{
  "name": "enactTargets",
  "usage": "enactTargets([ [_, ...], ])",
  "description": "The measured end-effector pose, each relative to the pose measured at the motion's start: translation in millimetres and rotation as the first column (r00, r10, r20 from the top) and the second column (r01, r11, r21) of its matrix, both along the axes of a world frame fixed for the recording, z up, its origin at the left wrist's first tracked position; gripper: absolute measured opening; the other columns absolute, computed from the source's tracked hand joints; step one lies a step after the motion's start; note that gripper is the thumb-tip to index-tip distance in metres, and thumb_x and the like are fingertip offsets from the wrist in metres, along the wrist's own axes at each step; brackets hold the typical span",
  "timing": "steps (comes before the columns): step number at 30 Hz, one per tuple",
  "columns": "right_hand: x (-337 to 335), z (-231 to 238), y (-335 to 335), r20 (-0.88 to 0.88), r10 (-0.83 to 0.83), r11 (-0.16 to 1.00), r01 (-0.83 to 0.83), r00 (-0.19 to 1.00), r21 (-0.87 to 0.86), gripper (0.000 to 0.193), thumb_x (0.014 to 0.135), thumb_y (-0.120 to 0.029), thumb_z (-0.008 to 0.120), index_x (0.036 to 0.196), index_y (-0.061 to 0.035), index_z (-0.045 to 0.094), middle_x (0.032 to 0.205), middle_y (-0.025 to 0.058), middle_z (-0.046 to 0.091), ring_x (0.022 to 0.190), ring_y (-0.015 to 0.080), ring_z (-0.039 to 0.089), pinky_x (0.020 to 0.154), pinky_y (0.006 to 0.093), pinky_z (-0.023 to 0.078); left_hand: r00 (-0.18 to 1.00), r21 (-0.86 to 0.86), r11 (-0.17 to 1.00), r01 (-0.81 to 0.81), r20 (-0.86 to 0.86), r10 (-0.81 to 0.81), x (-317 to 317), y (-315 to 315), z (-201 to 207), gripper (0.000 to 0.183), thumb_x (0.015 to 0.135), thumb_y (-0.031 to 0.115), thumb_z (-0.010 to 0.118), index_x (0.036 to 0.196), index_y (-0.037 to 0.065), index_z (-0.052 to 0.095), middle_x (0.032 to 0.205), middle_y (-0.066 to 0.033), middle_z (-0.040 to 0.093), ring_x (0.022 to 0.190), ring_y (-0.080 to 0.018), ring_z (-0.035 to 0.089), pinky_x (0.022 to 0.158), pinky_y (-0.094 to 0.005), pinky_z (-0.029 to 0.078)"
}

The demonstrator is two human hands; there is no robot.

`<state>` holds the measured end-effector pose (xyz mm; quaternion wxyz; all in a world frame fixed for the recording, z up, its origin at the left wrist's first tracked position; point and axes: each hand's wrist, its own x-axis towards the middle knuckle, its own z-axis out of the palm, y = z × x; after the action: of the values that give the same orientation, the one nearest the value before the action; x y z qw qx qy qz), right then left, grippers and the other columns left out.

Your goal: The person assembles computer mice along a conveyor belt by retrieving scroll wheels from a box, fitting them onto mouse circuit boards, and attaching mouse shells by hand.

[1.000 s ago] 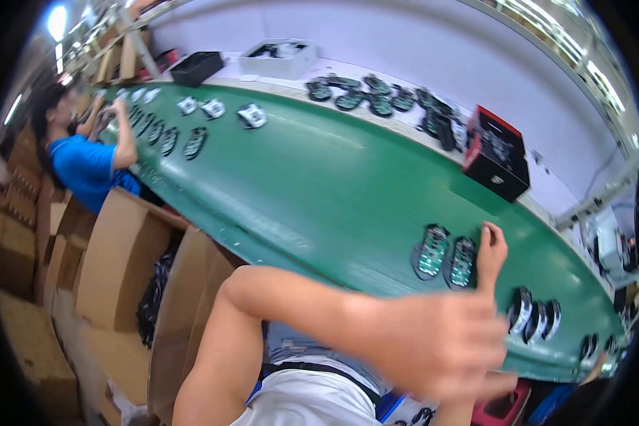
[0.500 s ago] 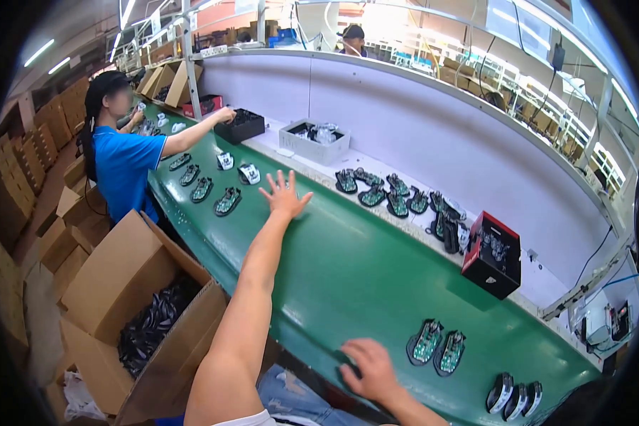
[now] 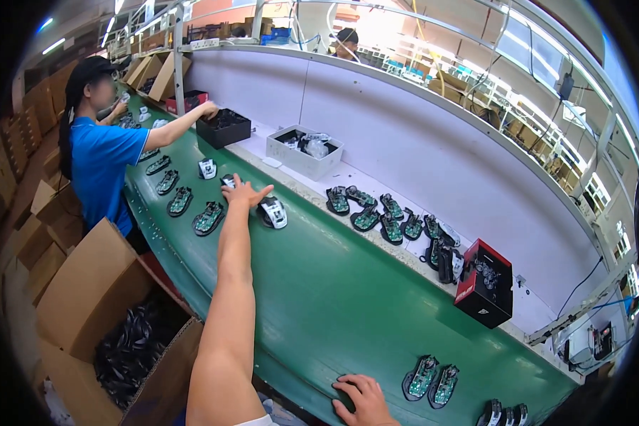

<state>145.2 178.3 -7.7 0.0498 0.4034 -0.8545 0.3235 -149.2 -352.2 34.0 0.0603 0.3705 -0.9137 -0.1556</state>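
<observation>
My left hand [image 3: 243, 193] stretches far out over the green belt, fingers spread, its fingertips over a white-and-black mouse-shaped shell [image 3: 228, 180] that they partly cover. Just right of that hand lies another white-and-black shell [image 3: 272, 212], and a third one [image 3: 207, 168] sits farther left. Low in the view, my right hand [image 3: 363, 400] rests on the belt's near side with fingers apart and nothing in them. Two mouse bases with green circuit boards [image 3: 422, 377] lie to its right. Several similar bases [image 3: 209, 218] are lined up left of my left forearm.
A co-worker in a blue shirt [image 3: 106, 150] reaches into a black box [image 3: 224, 128]. Along the back ledge stand a white box [image 3: 305, 151], several bases [image 3: 391, 228] and a red-and-black box [image 3: 484, 284]. An open carton [image 3: 85, 284] of black parts stands near left.
My left hand has moved left, uncovering one white shell and reaching over the neighbouring one. My right hand has come to rest on the belt. The view has shifted slightly.
</observation>
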Motion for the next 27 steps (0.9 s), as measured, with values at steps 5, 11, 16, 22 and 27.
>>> enactTargets([
  [5,-0.6,0.1,5.4,0.019,0.033,0.999,-0.032,0.999,-0.014,0.049,0.079,-0.022,0.079,0.125,-0.0178,0.063,0.129,0.0080,0.058,0.120,0.0330,0.054,0.100,0.0515,0.043,0.998,0.027,0.998,0.055,-0.013,-0.055,18.7,25.3,-2.9,0.111,0.072,0.093,0.044,0.148,0.011,0.048,0.166,-0.0148,0.008,0.141,-0.0591,0.019,0.115,-0.0621,0.021],
  [11,-2.8,12.8,7.4,0.020,0.099,0.994,-0.098,0.995,-0.050,0.032,0.082,-0.019,0.072,0.113,-0.0094,0.067,0.122,0.0094,0.060,0.114,0.0324,0.055,0.098,0.0434,0.045,0.985,0.054,0.983,0.174,-0.011,-0.173,43.9,85.7,1.1,0.107,0.068,0.086,0.059,0.145,0.013,0.052,0.165,-0.0131,0.010,0.141,-0.0576,0.020,0.114,-0.0630,0.023],
  [16,-6.4,14.4,13.0,0.042,0.143,0.969,-0.131,0.989,-0.211,0.026,0.085,-0.015,0.067,0.110,-0.0055,0.065,0.113,0.0157,0.064,0.111,0.0350,0.058,0.098,0.0438,0.046,0.929,-0.007,0.930,0.368,-0.034,-0.368,74.7,159.0,-10.9,0.099,0.074,0.085,0.054,0.140,0.011,0.057,0.164,-0.0186,0.012,0.136,-0.0593,0.028,0.112,-0.0633,0.027],
  [22,-36.1,19.2,32.4,-0.099,-0.156,0.960,0.127,0.983,-0.249,0.037,0.084,-0.016,0.069,0.119,-0.0054,0.060,0.123,0.0178,0.059,0.117,0.0373,0.054,0.101,0.0449,0.045,0.725,-0.135,0.729,0.671,-0.085,-0.683,166.3,291.9,-8.1,0.074,0.088,0.072,0.049,0.135,0.017,0.061,0.147,-0.0226,0.040,0.127,-0.0510,0.045,0.102,-0.0627,0.038],
  [27,-45.3,31.8,14.5,-0.094,-0.379,0.924,0.371,0.921,-0.089,0.078,0.078,-0.039,0.078,0.143,-0.0082,0.045,0.147,0.0226,0.040,0.133,0.0444,0.041,0.110,0.0505,0.038,0.638,-0.207,0.663,0.720,-0.181,-0.749,212.7,314.9,-3.7,0.050,0.092,0.049,0.061,0.133,0.020,0.062,0.143,-0.0196,0.047,0.123,-0.0412,0.050,0.102,-0.0565,0.041],
])
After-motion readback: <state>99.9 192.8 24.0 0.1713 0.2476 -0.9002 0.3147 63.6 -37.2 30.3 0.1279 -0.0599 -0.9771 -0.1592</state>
